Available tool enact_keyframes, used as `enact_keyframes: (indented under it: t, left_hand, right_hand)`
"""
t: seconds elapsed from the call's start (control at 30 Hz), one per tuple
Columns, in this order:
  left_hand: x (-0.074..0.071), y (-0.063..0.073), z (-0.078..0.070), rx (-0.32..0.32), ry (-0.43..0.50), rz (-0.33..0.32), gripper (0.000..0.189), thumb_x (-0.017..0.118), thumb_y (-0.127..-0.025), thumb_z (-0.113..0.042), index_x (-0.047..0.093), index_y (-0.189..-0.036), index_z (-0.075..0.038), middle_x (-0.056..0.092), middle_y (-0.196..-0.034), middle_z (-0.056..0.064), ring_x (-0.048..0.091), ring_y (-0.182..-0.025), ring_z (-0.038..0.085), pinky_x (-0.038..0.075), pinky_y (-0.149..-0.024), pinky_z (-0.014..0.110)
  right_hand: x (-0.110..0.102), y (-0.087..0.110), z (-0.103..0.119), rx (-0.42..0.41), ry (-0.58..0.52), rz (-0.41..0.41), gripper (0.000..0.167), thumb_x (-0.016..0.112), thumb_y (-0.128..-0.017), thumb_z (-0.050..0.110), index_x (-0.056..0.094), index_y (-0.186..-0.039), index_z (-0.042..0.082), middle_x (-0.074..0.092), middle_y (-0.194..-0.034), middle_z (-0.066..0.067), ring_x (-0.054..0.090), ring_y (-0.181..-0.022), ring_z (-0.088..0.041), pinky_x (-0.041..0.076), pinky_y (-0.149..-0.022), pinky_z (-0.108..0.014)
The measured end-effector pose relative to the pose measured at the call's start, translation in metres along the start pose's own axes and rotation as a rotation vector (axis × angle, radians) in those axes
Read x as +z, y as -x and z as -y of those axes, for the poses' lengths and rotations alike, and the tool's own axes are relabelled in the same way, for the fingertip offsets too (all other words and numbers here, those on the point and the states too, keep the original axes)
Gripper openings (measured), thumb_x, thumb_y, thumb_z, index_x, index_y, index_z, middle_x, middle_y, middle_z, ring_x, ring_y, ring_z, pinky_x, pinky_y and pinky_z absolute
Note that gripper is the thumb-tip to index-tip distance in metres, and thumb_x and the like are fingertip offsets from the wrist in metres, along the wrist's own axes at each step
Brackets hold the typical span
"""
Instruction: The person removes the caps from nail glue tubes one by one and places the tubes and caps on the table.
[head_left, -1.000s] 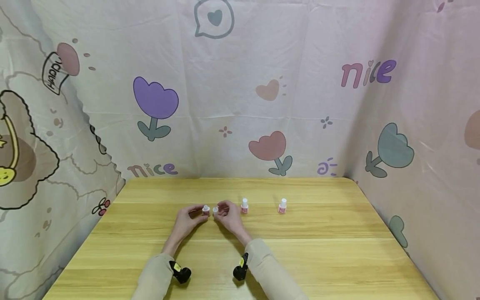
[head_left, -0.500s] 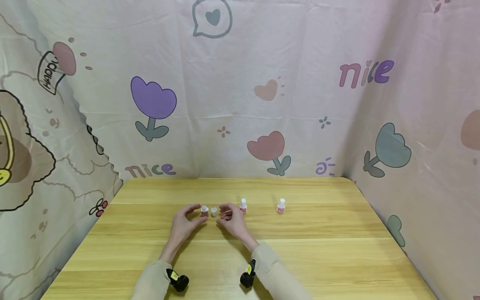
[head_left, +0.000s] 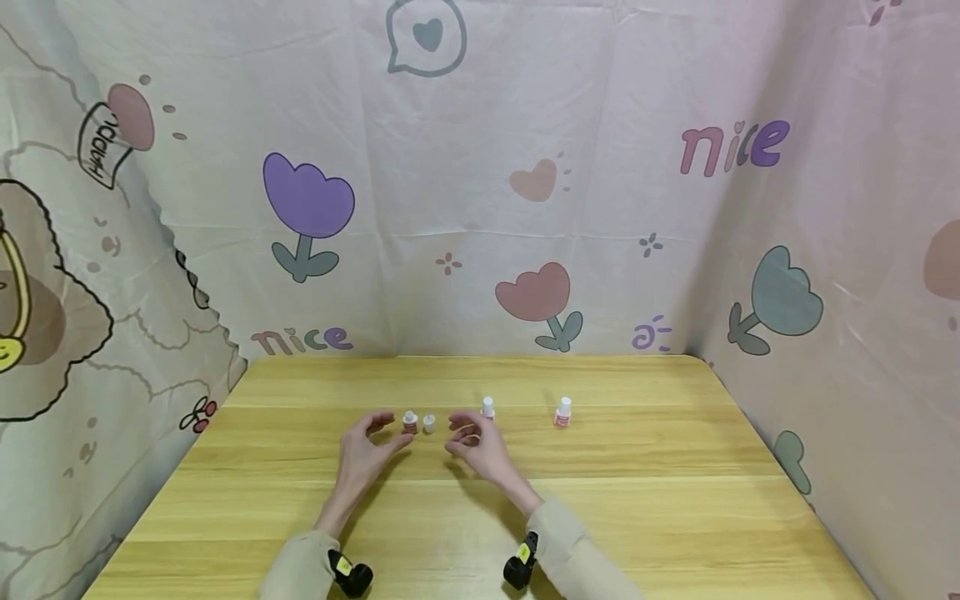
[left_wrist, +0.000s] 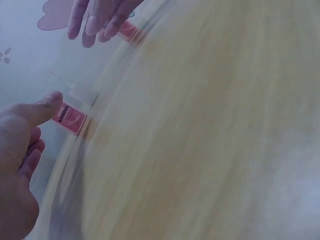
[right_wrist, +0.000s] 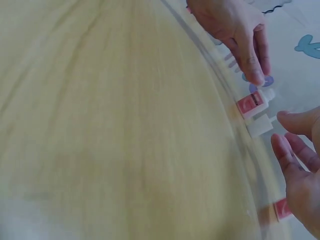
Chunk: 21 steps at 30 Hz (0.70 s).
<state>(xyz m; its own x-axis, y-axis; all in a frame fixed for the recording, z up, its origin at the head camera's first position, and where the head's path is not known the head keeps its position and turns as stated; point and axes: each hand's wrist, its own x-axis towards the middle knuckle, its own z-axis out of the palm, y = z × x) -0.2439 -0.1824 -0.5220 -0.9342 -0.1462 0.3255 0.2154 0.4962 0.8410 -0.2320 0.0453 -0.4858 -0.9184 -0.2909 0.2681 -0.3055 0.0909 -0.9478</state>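
Observation:
A small uncapped bottle (head_left: 410,423) with a pink label and white neck stands upright on the table. Right beside it, its white cap (head_left: 429,424) rests upside down; a thin stem points up from the cap (right_wrist: 260,126) in the right wrist view. My left hand (head_left: 363,450) is spread around the open bottle, thumb tip close to its label (left_wrist: 70,119), fingers apart on the far side. To the right of the cap, my right hand (head_left: 483,450) hovers with loosely bent fingers and nothing in them. It partly covers a capped bottle (head_left: 488,405).
Another capped bottle (head_left: 563,412) with a pink label stands farther right. The wooden table (head_left: 637,517) ends at a printed curtain (head_left: 450,308) behind and at both sides. Black wrist cameras (head_left: 351,575) sit at both sleeves.
My right hand has let go of the white cap beside the open bottle and drawn back to the right. My left hand has loosened from the bottle and eased slightly left.

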Motion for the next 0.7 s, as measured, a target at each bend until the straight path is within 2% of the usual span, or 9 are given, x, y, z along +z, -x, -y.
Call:
enact_keyframes:
  t: [0.13,0.27,0.47,0.7]
  left_hand:
    - [0.002,0.005,-0.002,0.011,-0.011,-0.029,0.052,0.092,-0.071,-0.016,0.068,-0.114,0.002,0.074,-0.112,0.018,0.069,-0.106,0.035,0.054,-0.097,0.048]
    - [0.005,0.010,-0.004,0.027,-0.016,-0.057,0.050,0.091,-0.071,-0.015,0.069,-0.112,0.002,0.074,-0.109,0.018,0.069,-0.102,0.034,0.055,-0.094,0.047]
    - [0.007,0.017,-0.009,0.044,0.008,-0.070,0.046,0.090,-0.074,-0.015,0.068,-0.111,0.002,0.074,-0.108,0.018,0.069,-0.101,0.034,0.055,-0.092,0.048]
    - [0.015,0.024,-0.015,0.103,0.057,-0.103,0.041,0.089,-0.075,-0.012,0.069,-0.107,0.003,0.075,-0.104,0.019,0.069,-0.097,0.035,0.057,-0.089,0.046]
  right_hand:
    - [-0.005,0.002,-0.005,0.011,0.004,-0.013,0.038,0.068,-0.082,-0.016,0.058,-0.119,-0.015,0.060,-0.114,-0.041,0.062,-0.095,-0.053,0.059,-0.083,-0.029]
    - [-0.010,0.003,-0.020,0.027,0.019,-0.033,0.040,0.069,-0.082,-0.015,0.059,-0.121,-0.013,0.062,-0.114,-0.037,0.065,-0.094,-0.043,0.056,-0.081,-0.019]
    - [-0.022,0.007,-0.023,0.031,0.013,-0.043,0.042,0.071,-0.083,-0.011,0.059,-0.123,-0.012,0.064,-0.116,-0.034,0.067,-0.093,-0.027,0.055,-0.082,-0.018]
    - [-0.035,0.014,-0.023,0.022,-0.017,-0.059,0.041,0.071,-0.083,-0.011,0.059,-0.122,-0.014,0.062,-0.116,-0.038,0.064,-0.087,-0.005,0.056,-0.083,-0.017]
